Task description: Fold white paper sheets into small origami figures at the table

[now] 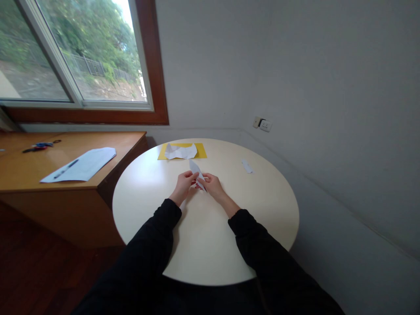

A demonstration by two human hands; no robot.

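A narrow, pointed piece of folded white paper [196,168] rises above the round cream table [141,197], its tip pointing away from me. My left hand [184,183] pinches its lower left part. My right hand [212,184] pinches its lower right part, fingertips nearly meeting those of the left. Both arms wear black sleeves and rest on the table. The bottom of the paper is hidden between my fingers.
A yellow sheet [201,151] lies at the table's far edge with a crumpled white paper [180,151] on it. A small white scrap [247,166] sits to the right. The wooden desk [19,170] on the left holds a white sheet [88,162], a pen [66,169] and scissors [36,147].
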